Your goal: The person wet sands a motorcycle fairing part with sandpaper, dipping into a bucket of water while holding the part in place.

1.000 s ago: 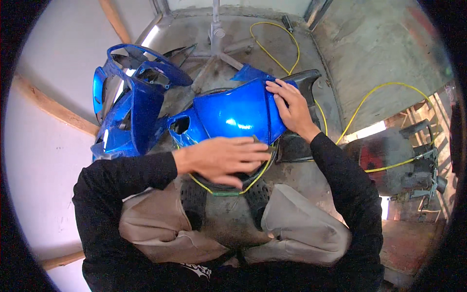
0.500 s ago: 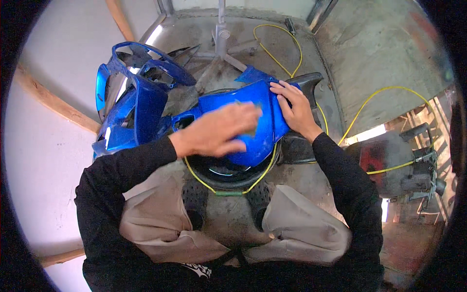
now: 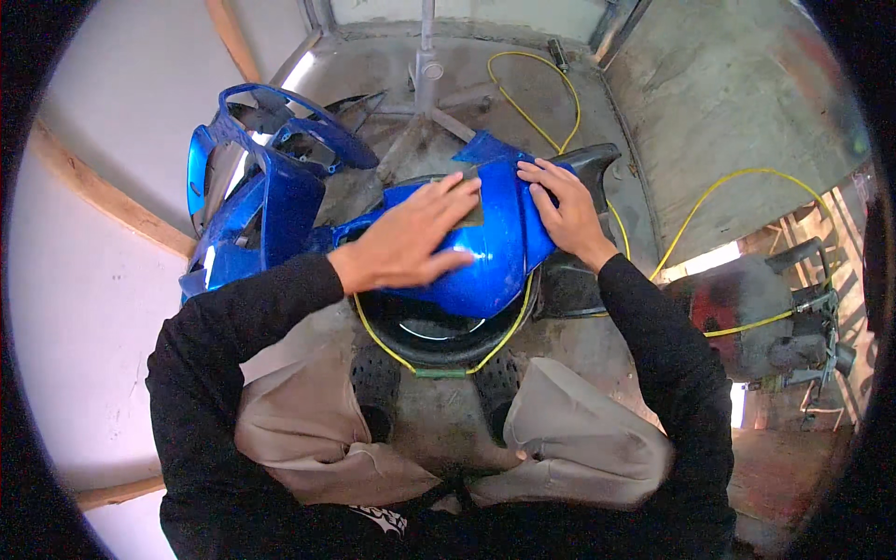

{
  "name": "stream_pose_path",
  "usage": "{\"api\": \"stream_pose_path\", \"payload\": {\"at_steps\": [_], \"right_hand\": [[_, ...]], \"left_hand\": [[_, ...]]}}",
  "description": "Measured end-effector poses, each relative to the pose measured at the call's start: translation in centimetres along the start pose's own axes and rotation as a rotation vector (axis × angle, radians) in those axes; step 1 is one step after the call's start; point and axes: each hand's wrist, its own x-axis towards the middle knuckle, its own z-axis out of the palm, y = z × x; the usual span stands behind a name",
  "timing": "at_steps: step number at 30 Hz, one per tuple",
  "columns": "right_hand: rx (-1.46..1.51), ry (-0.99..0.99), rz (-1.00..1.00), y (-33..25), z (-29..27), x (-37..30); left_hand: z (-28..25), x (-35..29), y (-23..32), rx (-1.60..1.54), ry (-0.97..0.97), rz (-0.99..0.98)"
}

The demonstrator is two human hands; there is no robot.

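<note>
A glossy blue scooter body panel (image 3: 495,275) lies across a round black bucket (image 3: 448,353) between my feet. My left hand (image 3: 397,238) is spread flat over an olive-green abrasive pad (image 3: 471,217), pressing it against the panel's upper face. Most of the pad is hidden beneath the fingers; only its edge shows. On the panel's right side rests my right hand (image 3: 567,210), its fingers stretched over the ridge and nothing held in it. The bucket's yellow wire handle has a green grip (image 3: 439,371) and hangs toward me.
More blue fairing pieces (image 3: 294,210) lean at the left beside the white wall. A grey metal stand (image 3: 425,98) rises behind the panel. Black plastic parts (image 3: 593,161) lie to its right. A yellow hose (image 3: 714,187) runs to a dusty compressor-like machine (image 3: 747,299).
My left hand has shifted slightly left and back with the pad, which is now more visible against the panel. My right hand has stayed in place.
</note>
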Motion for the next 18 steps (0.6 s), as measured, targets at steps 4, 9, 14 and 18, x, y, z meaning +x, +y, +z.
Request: {"api": "stream_pose_path", "payload": {"at_steps": [4, 9, 14, 18], "right_hand": [[0.013, 0.003, 0.013, -0.1, 0.2, -0.1], [-0.006, 0.022, 0.006, -0.1, 0.1, -0.2], [0.004, -0.019, 0.036, 0.2, 0.2, 0.3], [-0.004, -0.005, 0.027, 0.1, 0.3, 0.0]], "left_hand": [[1.0, -1.1, -0.2, 0.033, -0.326, 0.509], [0.5, -1.2, -1.4, -0.057, -0.135, 0.292], [0.7, -2.0, -0.2, 0.041, -0.152, 0.297], [1.0, -2.4, 0.4, -0.028, -0.33, 0.592]]}}
